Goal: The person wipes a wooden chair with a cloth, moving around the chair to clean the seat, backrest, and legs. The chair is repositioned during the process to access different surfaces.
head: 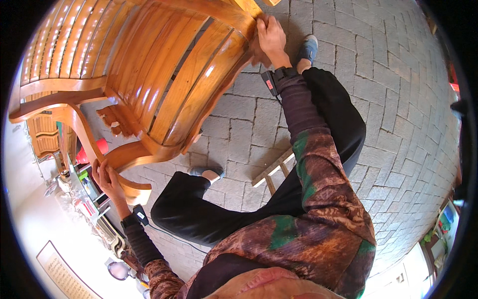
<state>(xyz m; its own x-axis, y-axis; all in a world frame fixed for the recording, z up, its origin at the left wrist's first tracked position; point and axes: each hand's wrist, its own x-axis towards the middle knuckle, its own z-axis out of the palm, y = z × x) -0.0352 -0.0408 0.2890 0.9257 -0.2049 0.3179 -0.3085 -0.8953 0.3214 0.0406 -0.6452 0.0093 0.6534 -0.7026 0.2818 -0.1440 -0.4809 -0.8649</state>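
A varnished wooden slatted bench (194, 78) with a curved armrest fills the upper left. My left hand (108, 183) grips the near armrest (80, 123) close to its front end, fingers laid over the wood. At the far end of the seat's front edge, my right hand (270, 35) is against the wood with its fingers curled. A blurred brown patch shows beneath that hand; whether it is a cloth in my grip is unclear. Both wrists wear black bands with small devices.
Under me is a low wooden stool (274, 168), partly hidden by my legs. Grey paving bricks (239, 138) cover the floor. A ragged brown piece (115, 121) hangs at the seat's side. A cluttered shelf (87, 194) and a red object (93, 149) stand to the left.
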